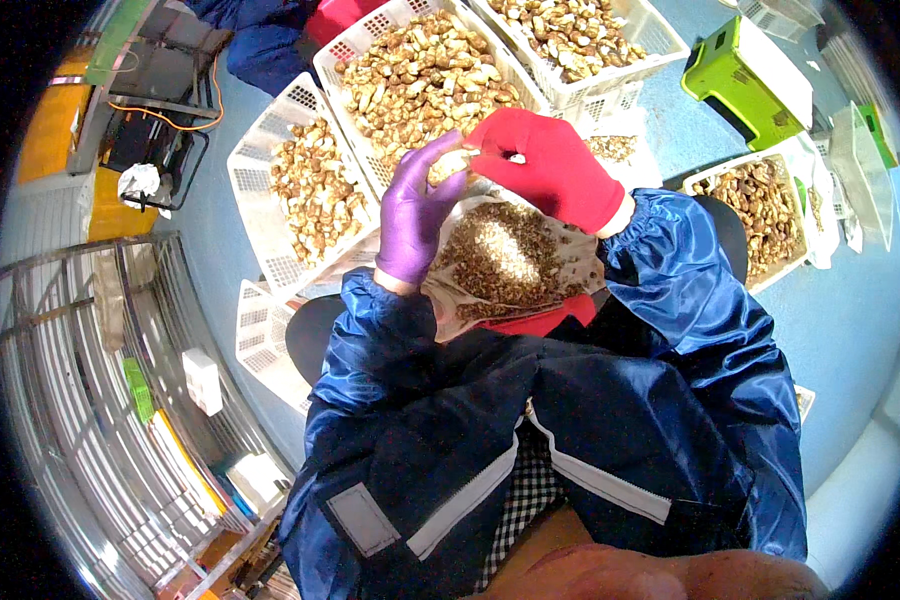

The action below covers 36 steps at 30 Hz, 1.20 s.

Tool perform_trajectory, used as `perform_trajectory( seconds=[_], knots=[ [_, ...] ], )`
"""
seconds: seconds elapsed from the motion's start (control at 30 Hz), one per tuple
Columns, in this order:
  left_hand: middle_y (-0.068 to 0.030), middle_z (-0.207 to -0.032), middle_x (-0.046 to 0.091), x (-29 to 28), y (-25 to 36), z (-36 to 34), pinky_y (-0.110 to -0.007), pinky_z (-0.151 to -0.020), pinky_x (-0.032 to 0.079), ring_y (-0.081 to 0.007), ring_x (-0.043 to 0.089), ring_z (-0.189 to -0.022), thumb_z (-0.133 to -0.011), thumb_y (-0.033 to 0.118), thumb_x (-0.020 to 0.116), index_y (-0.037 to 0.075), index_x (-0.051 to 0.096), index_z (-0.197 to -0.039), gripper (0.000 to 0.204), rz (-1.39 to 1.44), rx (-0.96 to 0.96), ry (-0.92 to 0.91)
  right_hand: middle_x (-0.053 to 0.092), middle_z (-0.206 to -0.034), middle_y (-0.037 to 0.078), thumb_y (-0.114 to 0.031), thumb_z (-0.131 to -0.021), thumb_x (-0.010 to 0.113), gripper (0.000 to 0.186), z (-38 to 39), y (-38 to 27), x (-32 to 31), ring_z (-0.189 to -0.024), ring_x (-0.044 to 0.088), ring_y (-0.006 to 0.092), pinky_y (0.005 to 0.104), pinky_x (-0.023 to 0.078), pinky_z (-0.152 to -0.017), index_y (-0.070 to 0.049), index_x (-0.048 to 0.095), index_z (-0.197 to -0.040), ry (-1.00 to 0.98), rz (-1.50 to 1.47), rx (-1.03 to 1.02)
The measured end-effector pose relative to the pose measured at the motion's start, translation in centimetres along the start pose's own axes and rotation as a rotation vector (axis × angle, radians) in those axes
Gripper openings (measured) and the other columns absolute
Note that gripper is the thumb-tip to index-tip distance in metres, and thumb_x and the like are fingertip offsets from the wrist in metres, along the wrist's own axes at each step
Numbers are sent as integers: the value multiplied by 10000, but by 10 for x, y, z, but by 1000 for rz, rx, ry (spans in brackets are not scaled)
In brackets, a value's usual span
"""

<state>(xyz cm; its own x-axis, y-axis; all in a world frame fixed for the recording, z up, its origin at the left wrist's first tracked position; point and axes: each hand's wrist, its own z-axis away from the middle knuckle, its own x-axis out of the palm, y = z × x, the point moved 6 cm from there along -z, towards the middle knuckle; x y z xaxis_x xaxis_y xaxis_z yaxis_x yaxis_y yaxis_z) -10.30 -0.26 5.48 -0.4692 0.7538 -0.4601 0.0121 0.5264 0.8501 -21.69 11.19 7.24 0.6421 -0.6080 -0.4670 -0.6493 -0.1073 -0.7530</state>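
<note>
The left hand (417, 205), in a purple glove, is raised with its fingers curled around a pale nut (451, 163), which it pinches at the fingertips; the right hand (545, 165), in a red glove, closes over the same nut from the other side, its fingers bent and touching the piece, so the nut sits between the 2 hands and is partly hidden by both gloves. Directly below the hands, on the lap, lies a cloth-lined tray of shell scraps (510, 262), brown and crumbly, filling the space between the 2 blue sleeves (690, 290). Just beyond the hands stands a white plastic crate of shelled nuts (420, 85), heaped with tan pieces, and to the right of it a second white crate (580, 35) holds more. To the left of the left hand a smaller white basket (310, 185) carries a thinner layer of nuts, and another empty-looking white basket (260, 335) sits near the left elbow. To the right of the right hand, past the sleeve, is a bag-lined box of darker nuts (760, 205), with a green scale (745, 80) farther out. A wire rack (100, 380) stands well off to the left
</note>
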Motion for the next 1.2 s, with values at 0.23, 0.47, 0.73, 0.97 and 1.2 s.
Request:
perform_trajectory(
  seconds=[0.23,0.47,0.73,0.97,1.2],
  knots=[
    [-110,-1170,601,-6,5,-7,-345,-950,436,-251,558,-1111,-771,-67,672,62,583,-1227,482,-189,183,132,644,-929,69,-172,-858,655,174,-3,26,5,-883,616,121,268,472,-747,0,652,-886,-115,-285,326],
    [-127,-1027,607,-9,4,-5,-376,-873,460,-302,567,-985,-751,-64,630,101,631,-1167,448,-314,314,122,620,-949,86,-156,-837,673,179,0,24,11,-878,582,147,276,457,-777,3,594,-815,-137,-255,145],
    [-104,-1072,589,-31,-22,-1,-336,-899,448,-245,559,-1006,-756,-62,620,71,652,-1126,394,-347,165,249,607,-719,72,-155,-820,665,182,7,31,-8,-788,597,119,275,460,-702,-11,589,-738,-147,-238,305],
    [-218,-1335,448,-154,-154,10,-344,-1003,410,-288,508,-1167,-751,2,651,-20,355,-1396,710,-1016,-468,657,653,-969,120,-73,-791,735,272,46,19,-18,-920,639,261,349,509,-793,-48,643,-1046,-71,-220,39],
    [-179,-1195,611,42,-191,-85,-355,-984,428,-312,576,-1105,-781,114,636,30,616,-1188,416,-401,-151,3,658,-948,128,-249,-837,638,236,34,22,11,-872,631,303,379,509,-756,-62,650,-981,-365,241,77]
  ],
)
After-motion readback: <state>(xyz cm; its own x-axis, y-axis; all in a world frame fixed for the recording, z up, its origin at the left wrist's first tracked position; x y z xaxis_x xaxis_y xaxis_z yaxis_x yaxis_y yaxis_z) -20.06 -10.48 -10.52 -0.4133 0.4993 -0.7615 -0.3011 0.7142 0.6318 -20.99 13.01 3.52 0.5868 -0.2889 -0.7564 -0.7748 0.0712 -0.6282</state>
